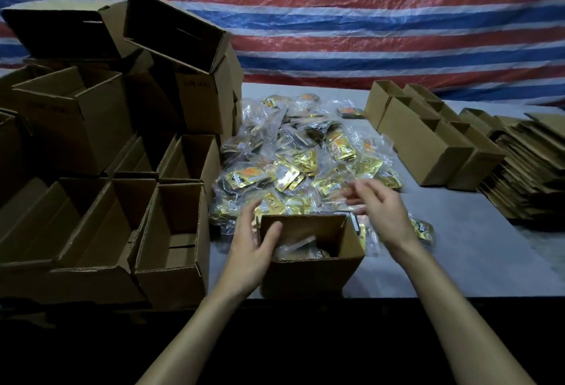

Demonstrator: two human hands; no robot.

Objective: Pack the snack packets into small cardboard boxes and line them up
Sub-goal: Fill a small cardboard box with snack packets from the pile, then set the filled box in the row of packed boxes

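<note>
Head view, packing step in hand, box part filled.

- Left hand: the grip straddles the left wall of the small cardboard box. The thumb is inside the rim and the fingers are outside, a loose pinch that steadies the box.
- Right hand: fingers spread and relaxed, blurred. The grip holds nothing that I can make out.
- The box stands upright and open-topped at the near edge of the bench, between the two grips. A few bagged packets lie low inside it, with room above them.
- The heap of snack packets lies just beyond both grips. The right fingers hover over its near edge. One stray packet lies just outside the right wrist.
- Well out beyond the right grip is a row of boxes, and past it a stack of flat cardboard. Outside the left grip are empty open boxes.

Judgement: mid-fill. The next move calls for the right grip to drop onto the nearest bag and close on it, slippery film and all. It then carries the bag back over the rim while the left grip keeps the box from sliding. Lining up waits until the box is full.
</note>
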